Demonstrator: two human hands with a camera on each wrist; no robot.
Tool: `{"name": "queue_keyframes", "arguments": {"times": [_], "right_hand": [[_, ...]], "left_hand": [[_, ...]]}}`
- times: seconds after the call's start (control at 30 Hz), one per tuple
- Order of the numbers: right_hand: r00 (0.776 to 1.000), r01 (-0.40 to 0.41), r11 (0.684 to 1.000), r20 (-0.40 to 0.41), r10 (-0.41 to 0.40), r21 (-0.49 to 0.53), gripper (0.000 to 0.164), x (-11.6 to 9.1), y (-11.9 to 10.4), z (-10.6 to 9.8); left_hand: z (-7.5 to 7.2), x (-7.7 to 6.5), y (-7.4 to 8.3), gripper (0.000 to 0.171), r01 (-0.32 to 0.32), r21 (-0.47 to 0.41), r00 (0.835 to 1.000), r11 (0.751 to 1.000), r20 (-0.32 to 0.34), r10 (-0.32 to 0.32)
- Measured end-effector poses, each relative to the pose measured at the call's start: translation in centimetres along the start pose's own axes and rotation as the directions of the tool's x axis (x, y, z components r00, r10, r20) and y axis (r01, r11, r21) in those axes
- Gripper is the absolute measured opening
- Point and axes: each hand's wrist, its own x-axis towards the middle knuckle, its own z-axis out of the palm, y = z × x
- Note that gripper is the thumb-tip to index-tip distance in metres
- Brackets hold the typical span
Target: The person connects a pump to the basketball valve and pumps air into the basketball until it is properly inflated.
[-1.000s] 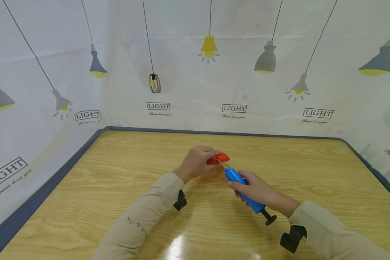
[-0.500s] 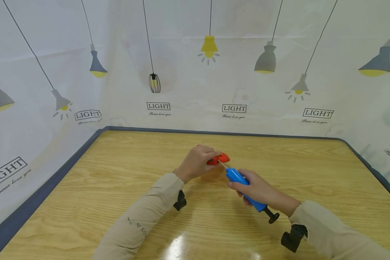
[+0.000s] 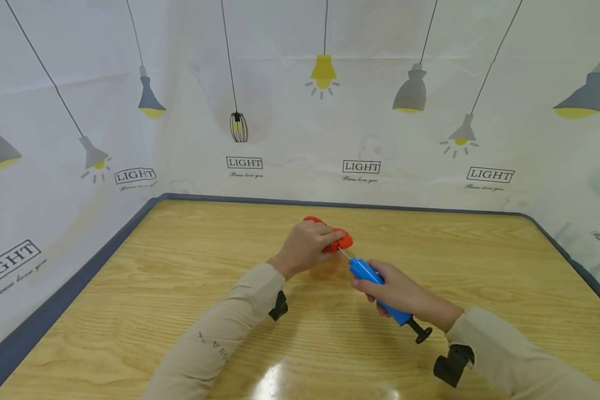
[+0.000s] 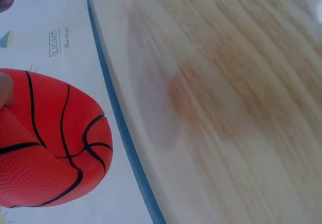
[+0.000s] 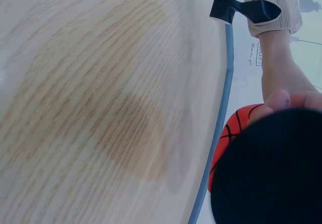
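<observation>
A small red toy basketball (image 3: 346, 239) with black lines is held above the table in my left hand (image 3: 305, 247). In the left wrist view the basketball (image 4: 60, 148) looks dented and soft. My right hand (image 3: 400, 289) grips a blue hand pump (image 3: 367, 271), its thumb along the barrel. The pump's thin needle (image 3: 345, 253) reaches the basketball's near side; its tip is hidden there. A black T-shaped handle (image 3: 422, 333) sticks out from the pump's rear, toward the person. In the right wrist view a large black round shape (image 5: 271, 168), apparently that handle's end, covers much of the basketball.
The wood-grain table (image 3: 220, 244) has a dark blue edge (image 3: 280, 201). Behind it stands a white backdrop (image 3: 290, 111) printed with lamps. A black camera mount hangs under each wrist, one at the left wrist (image 3: 279, 306) and one at the right wrist (image 3: 454, 365).
The basketball has turned slightly in my left hand, so more red shows above the knuckles. My right hand and the pump have shifted slightly right. The handle remains drawn out.
</observation>
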Motion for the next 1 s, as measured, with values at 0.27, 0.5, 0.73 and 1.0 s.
{"name": "queue_keyframes", "arguments": {"times": [0.27,0.5,0.73,1.0], "right_hand": [[0.992,-0.108,0.974,0.092,0.092,0.197,0.050,-0.3,-0.9,0.2],[0.957,-0.256,0.880,0.233,0.172,0.401,0.055,-0.2,-1.9,0.0],[0.952,-0.268,0.894,0.240,0.189,0.360,0.054,-0.4,-2.3,-0.3],[0.985,-0.117,0.993,0.134,0.111,0.032,0.043,-0.4,-2.8,-0.4]], "left_hand": [[-0.4,0.3,0.1,0.024,-0.052,0.096,0.999,0.994,-0.005,0.053],[0.0,0.3,0.1,0.018,-0.122,0.137,0.991,0.983,-0.041,0.129],[-0.3,0.5,0.4,0.013,-0.166,0.136,0.984,0.977,-0.039,0.173],[-0.6,0.7,0.4,0.013,-0.173,0.141,0.984,0.975,-0.010,0.176]]}}
